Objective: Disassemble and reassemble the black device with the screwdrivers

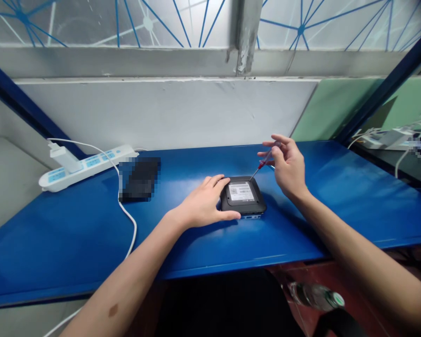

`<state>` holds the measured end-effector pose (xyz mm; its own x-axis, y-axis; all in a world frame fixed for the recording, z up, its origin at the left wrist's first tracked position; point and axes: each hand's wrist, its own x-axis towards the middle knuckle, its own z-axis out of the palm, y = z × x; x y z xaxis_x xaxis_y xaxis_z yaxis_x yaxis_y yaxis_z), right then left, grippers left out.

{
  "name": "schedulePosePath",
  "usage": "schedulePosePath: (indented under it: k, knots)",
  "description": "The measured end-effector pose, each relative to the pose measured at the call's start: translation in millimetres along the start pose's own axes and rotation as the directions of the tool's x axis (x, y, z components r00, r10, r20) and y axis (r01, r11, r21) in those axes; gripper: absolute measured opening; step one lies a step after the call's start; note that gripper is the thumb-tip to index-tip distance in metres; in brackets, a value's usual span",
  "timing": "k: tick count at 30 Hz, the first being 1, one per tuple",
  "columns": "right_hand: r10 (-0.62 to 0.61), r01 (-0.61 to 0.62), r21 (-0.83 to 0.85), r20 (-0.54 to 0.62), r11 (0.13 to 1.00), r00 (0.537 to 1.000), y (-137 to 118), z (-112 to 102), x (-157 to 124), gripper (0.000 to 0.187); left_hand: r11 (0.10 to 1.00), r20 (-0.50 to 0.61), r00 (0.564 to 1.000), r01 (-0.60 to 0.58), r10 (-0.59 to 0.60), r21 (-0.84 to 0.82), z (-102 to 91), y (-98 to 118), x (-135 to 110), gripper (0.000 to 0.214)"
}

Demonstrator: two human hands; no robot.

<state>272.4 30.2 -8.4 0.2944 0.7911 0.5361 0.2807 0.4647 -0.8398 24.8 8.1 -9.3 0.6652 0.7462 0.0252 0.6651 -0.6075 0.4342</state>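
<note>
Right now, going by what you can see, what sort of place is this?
Probably a workbench in a small workshop: there's a blue metal-looking table, a white power strip on it, and a screwdriver in the right hand, its tip at a black device.

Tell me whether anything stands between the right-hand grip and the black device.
Only the screwdriver held in the right-hand grip, slanting down to the black device near its far edge. A pale piece beside it is too small to identify; nothing else visible stands between.
</note>
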Motion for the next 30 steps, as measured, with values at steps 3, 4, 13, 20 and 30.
schedulePosePath:
  k: [3,4,13,20,30]
  knots:
    - [0.013,-0.013,0.028,0.005,1.000,1.000,0,1,0,0.027,1.000,0.004,1.000,0.004,-0.004,0.000,-0.3,0,0,0.100]
    - [0.008,-0.008,0.022,0.001,1.000,1.000,0,1,0,0.026,1.000,0.004,1.000,0.005,-0.005,0.001,-0.2,0,0,0.101]
    - [-0.043,0.042,-0.034,-0.037,0.999,0.998,6,-2,3,0.021,1.000,-0.006,1.000,-0.001,0.001,-0.005,0.8,-1,0,0.101]
    - [-0.007,0.007,0.023,0.005,1.000,1.000,7,-1,2,0.025,1.000,-0.014,1.000,0.014,-0.014,-0.016,1.8,-2,0,0.100]
    - [-0.093,0.095,0.018,-0.087,0.995,0.992,5,2,0,0.041,0.999,-0.073,0.997,0.013,-0.015,-0.036,2.7,-12,2,0.098]
